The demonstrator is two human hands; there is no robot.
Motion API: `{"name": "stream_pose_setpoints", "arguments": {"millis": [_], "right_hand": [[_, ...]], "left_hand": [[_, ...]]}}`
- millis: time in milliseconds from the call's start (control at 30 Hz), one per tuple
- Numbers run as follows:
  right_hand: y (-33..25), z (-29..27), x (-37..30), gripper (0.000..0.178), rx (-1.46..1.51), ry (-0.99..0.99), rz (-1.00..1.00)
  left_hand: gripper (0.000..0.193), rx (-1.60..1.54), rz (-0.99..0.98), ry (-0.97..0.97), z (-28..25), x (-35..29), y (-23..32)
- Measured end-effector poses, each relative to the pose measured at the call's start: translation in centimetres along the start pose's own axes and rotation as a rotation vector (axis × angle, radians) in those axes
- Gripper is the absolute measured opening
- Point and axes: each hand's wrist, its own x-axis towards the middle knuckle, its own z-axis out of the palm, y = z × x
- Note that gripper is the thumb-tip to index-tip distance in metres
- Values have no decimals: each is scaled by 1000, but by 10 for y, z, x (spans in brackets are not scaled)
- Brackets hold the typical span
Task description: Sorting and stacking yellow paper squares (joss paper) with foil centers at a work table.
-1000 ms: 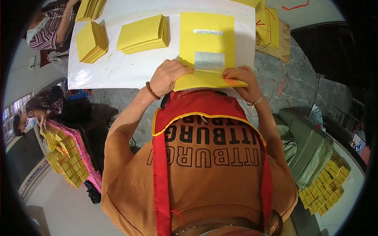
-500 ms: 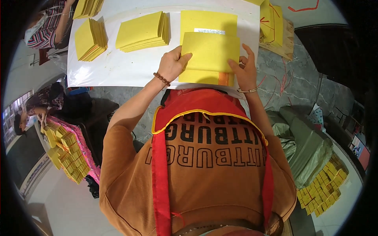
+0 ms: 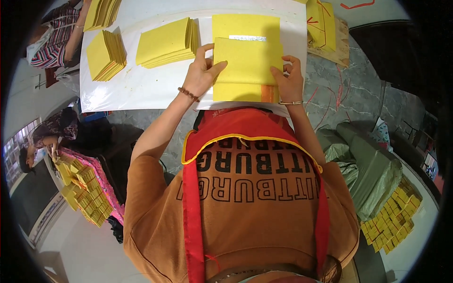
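A yellow paper sheet (image 3: 247, 61), partly folded over itself, lies before me at the near edge of the white table. Its left edge is gripped by my left hand (image 3: 200, 75), thumb on top and fingers around the side. At the opposite edge is my right hand (image 3: 290, 80), its thumb on the paper and its fingers bent at the rim. Below the fold, an orange strip (image 3: 267, 93) shows on the lower right. Behind the folded part, more yellow paper (image 3: 245, 23) extends, with a white printed patch (image 3: 247, 38) partly covered.
Left of the sheet stand several stacks of folded yellow paper (image 3: 165, 42) on the white table (image 3: 141, 92). More yellow paper (image 3: 322, 28) sits on a board at right. Green wrapping (image 3: 365, 170) covers piled goods behind. Two other people (image 3: 56, 35) are at the left.
My left fingers have spread further up along the paper's edge. My right fingers have come in closer to its right rim. The whole view has shifted slightly.
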Motion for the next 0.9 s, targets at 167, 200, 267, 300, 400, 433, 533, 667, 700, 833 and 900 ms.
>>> {"name": "stream_pose_setpoints", "arguments": {"millis": [167, 200, 267, 300, 400, 433, 533, 667, 700, 833, 900], "right_hand": [[-2, -2, 1, 36, -56, -26, 5], [1, -2, 1, 35, -55, -23, 8], [3, -1, 1, 35, -57, -27, 9], [3, 0, 1, 33, -40, -20, -2], [0, -1, 1, 32, -46, -33, -10], [-3, -2, -1, 32, -70, -53, -10], [-22, -5, -12, 37, -328, 49, -106], [-14, -19, -42, 46, -743, -82, -669], [-8, -21, -43, 49, -800, -201, -621], [3, -17, -55, 54, -745, -354, -495], [1, -18, -54, 53, -691, -376, -493]], "left_hand": [[40, 881, 775, 283, 7, -11, 24], [41, 985, 943, 274, 13, -9, 29], [44, 987, 901, 147, 27, 4, 18], [47, 1053, 927, 109, 34, 9, 16], [56, 1195, 865, -12, 43, 16, -3], [57, 1199, 868, -1, 44, 16, -7], [60, 1205, 860, -9, 45, 18, -12], [64, 1215, 843, -33, 46, 21, -8], [64, 1217, 851, -31, 46, 21, -8], [64, 1166, 875, -76, 37, 18, -4], [66, 1110, 942, -127, 32, 17, -5]]}}
